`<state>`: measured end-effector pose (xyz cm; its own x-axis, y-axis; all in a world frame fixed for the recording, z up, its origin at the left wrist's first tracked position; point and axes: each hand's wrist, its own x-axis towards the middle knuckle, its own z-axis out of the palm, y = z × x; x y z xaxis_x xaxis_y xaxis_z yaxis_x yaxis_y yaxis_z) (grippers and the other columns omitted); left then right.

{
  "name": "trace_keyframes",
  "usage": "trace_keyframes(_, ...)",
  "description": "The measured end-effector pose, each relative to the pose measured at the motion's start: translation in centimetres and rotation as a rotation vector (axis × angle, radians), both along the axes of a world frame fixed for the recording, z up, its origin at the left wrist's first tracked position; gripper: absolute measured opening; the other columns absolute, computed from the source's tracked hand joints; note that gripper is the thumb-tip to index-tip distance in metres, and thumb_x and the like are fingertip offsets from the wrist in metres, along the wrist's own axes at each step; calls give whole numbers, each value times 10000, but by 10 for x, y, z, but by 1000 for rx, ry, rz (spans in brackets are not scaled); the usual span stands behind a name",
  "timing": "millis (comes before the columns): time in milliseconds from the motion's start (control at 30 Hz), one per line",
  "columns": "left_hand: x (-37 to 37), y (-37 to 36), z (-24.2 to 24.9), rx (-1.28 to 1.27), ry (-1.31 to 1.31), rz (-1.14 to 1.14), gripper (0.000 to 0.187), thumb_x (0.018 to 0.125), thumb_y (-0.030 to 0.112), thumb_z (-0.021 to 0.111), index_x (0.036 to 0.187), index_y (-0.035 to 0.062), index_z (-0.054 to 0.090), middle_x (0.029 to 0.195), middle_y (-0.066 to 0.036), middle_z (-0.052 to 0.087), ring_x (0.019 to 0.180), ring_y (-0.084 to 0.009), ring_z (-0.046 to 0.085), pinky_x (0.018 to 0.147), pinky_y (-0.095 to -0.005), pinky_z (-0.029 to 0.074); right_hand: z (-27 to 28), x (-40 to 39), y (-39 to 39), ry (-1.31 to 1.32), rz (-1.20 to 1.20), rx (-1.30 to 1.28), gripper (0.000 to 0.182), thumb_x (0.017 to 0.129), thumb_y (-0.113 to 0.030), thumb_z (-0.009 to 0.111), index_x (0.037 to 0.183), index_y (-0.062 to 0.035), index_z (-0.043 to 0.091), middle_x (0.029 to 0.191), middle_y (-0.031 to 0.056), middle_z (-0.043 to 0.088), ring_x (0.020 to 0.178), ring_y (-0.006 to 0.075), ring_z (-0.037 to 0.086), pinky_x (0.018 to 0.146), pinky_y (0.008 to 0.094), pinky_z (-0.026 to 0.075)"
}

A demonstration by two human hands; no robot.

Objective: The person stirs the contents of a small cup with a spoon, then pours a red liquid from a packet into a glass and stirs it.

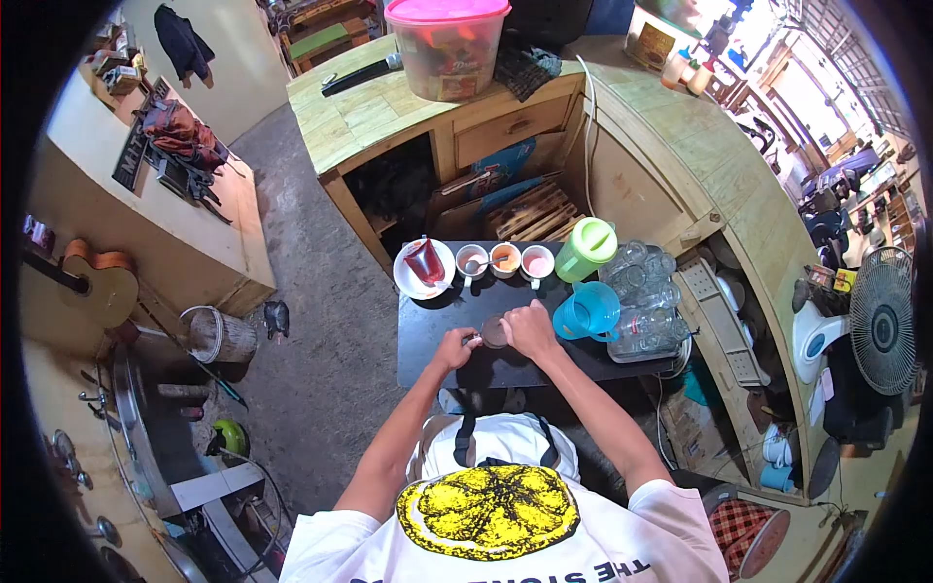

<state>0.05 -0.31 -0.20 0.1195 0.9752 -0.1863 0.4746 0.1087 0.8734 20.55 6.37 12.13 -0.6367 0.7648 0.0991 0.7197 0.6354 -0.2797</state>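
Over the dark table (423,335), my left hand (457,346) is closed at the left side of a small round brown object (495,333), holding something small that I cannot make out. My right hand (528,328) is closed on the right edge of the round brown object. Behind the hands stand three cups: one (472,260) with a spoon, one with orange contents (504,258) and one with pinkish contents (536,263). A white plate (411,283) with a red packet (426,262) sits at the back left. A blue pitcher (586,311) stands right of my right hand.
A green lidded pitcher (587,249) and several clear glasses (641,301) stand at the table's right. Beyond is a wooden counter (360,121) bearing a pink-lidded tub (447,53). A fan (882,321) is far right, a bucket (222,335) on the left floor.
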Motion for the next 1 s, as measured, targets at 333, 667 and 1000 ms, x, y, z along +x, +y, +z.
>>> trace_keyframes(333, 0, 1, 1, 2, -6, -2, 190, 908, 170, 635, 964, -1, 695, 884, -187, 708, 835, -291, 675, 795, -408, 500, -3, 1, 5, 41, -18, -8, 220, 820, -219, 658, 692, -49, 713, 685, 174, 671, 664, 348, 655, 712, 464, 481)
trace_keyframes(667, -2, 2, -6, 11, 22, -20, 185, 909, 160, 628, 989, 15, 709, 926, -167, 727, 887, -281, 695, 823, -401, 510, -3, 1, 3, 108, -28, 26, 217, 818, -228, 671, 712, -46, 720, 703, 179, 676, 678, 369, 667, 652, 488, 522)
trace_keyframes(1000, 0, 2, 2, -8, 8, -9, 206, 909, 173, 633, 1002, 7, 713, 925, -172, 729, 887, -289, 698, 836, -399, 513, -2, 0, 5, 48, -81, -115, 216, 830, -235, 664, 741, -48, 726, 722, 184, 680, 703, 382, 673, 682, 486, 537)
